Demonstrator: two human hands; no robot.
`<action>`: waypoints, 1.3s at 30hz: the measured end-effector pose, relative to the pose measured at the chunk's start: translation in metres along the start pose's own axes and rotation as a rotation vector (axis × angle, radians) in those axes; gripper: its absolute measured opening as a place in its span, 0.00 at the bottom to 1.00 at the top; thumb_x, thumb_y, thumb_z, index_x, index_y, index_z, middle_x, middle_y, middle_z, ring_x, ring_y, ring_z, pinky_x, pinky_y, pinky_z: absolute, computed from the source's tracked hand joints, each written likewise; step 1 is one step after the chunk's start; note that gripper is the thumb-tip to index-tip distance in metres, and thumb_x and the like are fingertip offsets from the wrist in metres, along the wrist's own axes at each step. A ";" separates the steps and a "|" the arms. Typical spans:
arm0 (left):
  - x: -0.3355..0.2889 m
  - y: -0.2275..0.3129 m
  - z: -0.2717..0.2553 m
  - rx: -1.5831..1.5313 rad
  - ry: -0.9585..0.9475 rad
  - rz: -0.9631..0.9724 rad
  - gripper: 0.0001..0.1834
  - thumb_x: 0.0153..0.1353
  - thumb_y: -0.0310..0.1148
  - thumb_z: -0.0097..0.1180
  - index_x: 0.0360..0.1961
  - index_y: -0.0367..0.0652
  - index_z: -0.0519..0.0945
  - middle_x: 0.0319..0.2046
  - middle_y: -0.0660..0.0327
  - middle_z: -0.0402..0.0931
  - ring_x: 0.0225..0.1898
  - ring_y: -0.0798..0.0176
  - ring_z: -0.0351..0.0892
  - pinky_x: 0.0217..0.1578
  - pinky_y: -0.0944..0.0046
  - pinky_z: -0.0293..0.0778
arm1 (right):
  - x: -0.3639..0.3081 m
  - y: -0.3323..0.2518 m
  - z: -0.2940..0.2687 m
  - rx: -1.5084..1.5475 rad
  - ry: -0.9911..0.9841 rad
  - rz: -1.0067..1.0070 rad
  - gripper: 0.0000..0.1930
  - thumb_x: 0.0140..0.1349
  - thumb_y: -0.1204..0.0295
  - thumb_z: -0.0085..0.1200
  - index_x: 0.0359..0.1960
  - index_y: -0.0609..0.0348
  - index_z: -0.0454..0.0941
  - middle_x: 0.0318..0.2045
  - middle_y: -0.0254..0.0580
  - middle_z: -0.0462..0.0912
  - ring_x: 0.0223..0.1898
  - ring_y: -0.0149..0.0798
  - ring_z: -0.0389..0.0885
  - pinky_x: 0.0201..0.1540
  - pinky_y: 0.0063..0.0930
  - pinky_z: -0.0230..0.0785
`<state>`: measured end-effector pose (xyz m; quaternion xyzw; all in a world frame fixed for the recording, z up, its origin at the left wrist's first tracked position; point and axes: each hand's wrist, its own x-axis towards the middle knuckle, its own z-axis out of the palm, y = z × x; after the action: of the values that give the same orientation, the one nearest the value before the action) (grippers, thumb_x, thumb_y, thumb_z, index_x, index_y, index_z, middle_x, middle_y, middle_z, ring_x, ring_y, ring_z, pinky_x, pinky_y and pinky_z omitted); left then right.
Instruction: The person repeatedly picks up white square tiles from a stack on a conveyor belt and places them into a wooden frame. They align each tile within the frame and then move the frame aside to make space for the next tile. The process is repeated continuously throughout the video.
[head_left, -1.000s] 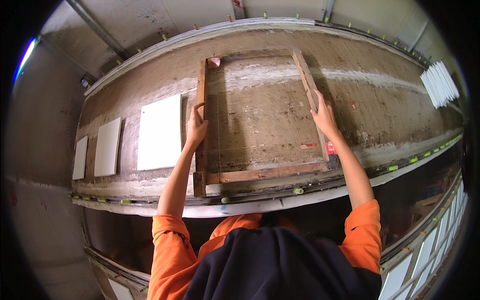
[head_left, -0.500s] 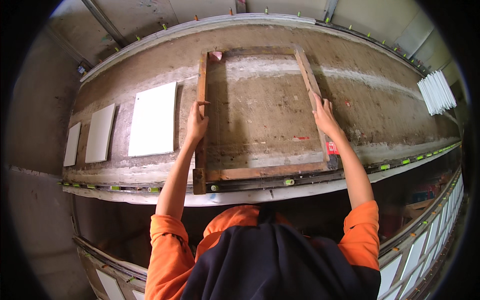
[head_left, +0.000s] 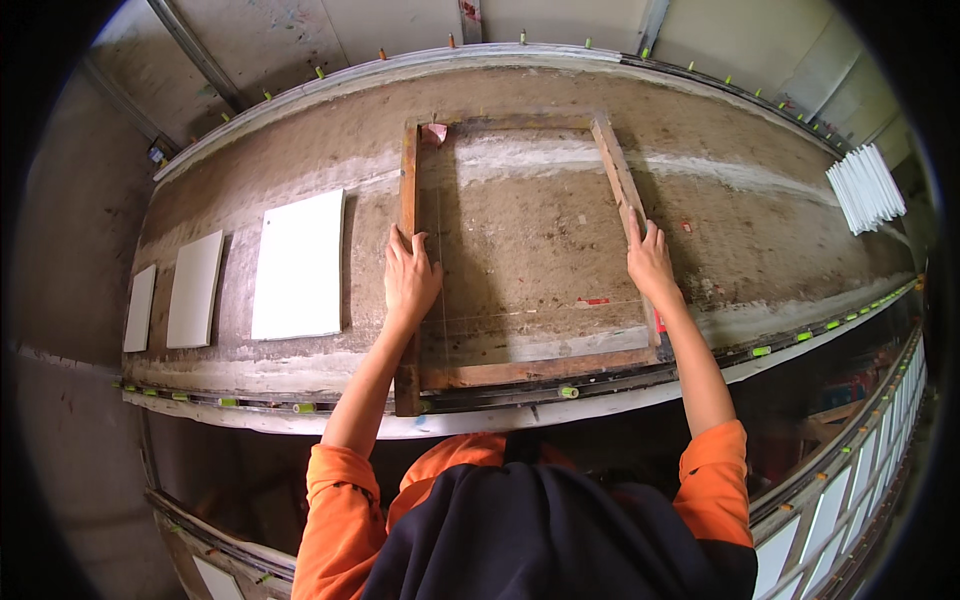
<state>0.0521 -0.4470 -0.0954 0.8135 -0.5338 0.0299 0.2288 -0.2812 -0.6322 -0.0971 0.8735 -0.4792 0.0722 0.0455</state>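
A large rectangular wooden frame (head_left: 540, 372), worn and stained, lies across the long table in front of me. Thin lines cross its opening, through which the brown tabletop shows. My left hand (head_left: 411, 280) lies over the left bar with its fingers curled round it. On the right bar, my right hand (head_left: 649, 262) grips the wood at about the same height, thumb on the inner side. A pink scrap (head_left: 434, 134) is stuck at the frame's upper left corner. Part of a red label (head_left: 660, 321) shows beside my right wrist.
Three white panels (head_left: 298, 265) of different sizes lie left of the frame. A fanned stack of white sheets (head_left: 865, 188) sits at the far right. Green and orange pegs line the table's edge rails (head_left: 568, 392). Behind me is another railed table with white panels (head_left: 776, 555).
My left hand has shifted from the outer side of the left bar to lie over it. My right hand keeps its hold. The whole view has tilted slightly.
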 end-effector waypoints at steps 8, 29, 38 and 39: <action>0.048 0.059 0.016 -0.142 -0.268 -0.186 0.34 0.50 0.49 0.59 0.55 0.48 0.62 0.63 0.32 0.36 0.66 0.34 0.28 0.53 0.21 0.37 | -0.008 -0.014 -0.025 0.063 -0.266 0.183 0.36 0.59 0.76 0.41 0.67 0.58 0.36 0.64 0.65 0.44 0.60 0.62 0.53 0.59 0.51 0.52; -0.223 0.467 0.116 -1.238 -0.556 0.965 0.17 0.52 0.21 0.50 0.45 0.42 0.73 0.44 0.52 0.72 0.49 0.48 0.68 0.51 0.54 0.62 | -0.423 0.073 -0.028 0.215 0.776 1.332 0.13 0.57 0.79 0.46 0.44 0.61 0.75 0.41 0.52 0.77 0.46 0.53 0.73 0.50 0.40 0.66; -0.226 0.508 0.163 -1.165 -0.898 0.830 0.16 0.58 0.24 0.48 0.49 0.40 0.71 0.47 0.54 0.70 0.52 0.54 0.68 0.53 0.59 0.63 | -0.424 0.220 -0.074 0.373 1.113 1.327 0.11 0.58 0.81 0.45 0.43 0.63 0.74 0.39 0.50 0.78 0.43 0.48 0.77 0.46 0.35 0.69; -0.226 0.517 0.169 -1.202 -0.947 0.804 0.16 0.58 0.24 0.48 0.49 0.40 0.70 0.48 0.54 0.70 0.52 0.55 0.69 0.53 0.59 0.63 | -0.425 0.235 -0.079 0.384 1.140 1.313 0.12 0.58 0.82 0.45 0.43 0.63 0.74 0.39 0.50 0.78 0.42 0.48 0.77 0.45 0.34 0.70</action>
<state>-0.5341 -0.4905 -0.1359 0.2307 -0.7454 -0.5212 0.3458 -0.7112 -0.3934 -0.0893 0.2466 -0.7675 0.5865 0.0792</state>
